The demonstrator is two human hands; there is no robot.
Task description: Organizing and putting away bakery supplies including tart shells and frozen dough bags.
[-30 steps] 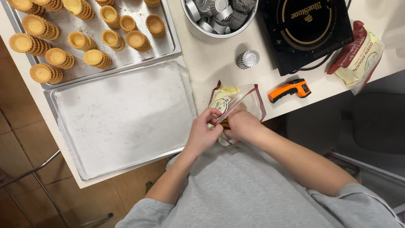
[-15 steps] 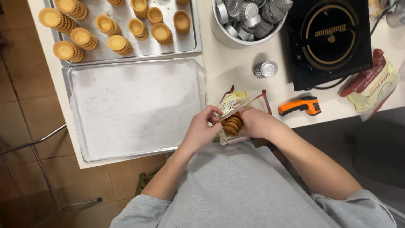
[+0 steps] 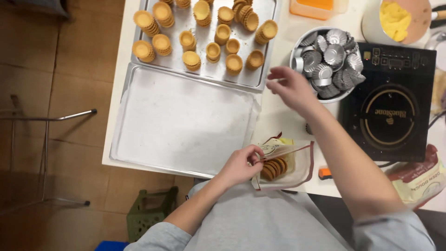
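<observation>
Two trays seen: far tray (image 3: 262, 81) stacked with tart shells (image 3: 213, 51), near tray (image 3: 181, 125) unfilled. Pouch (image 3: 285, 162) pinched by left hand (image 3: 239, 165); right hand (image 3: 290, 88), fingers loosely spread, nothing held, at 12 o'clock.

A baking kitchen, a worktable set up for tart making.

Stacked tart shells (image 3: 204, 32) fill a metal tray (image 3: 260, 79) at twelve o'clock, a bare baking sheet (image 3: 181, 123) lies below it, a bowl of fluted metal moulds (image 3: 332, 60) sits at one o'clock, and a black induction hob (image 3: 392, 116) stands at three o'clock.
</observation>
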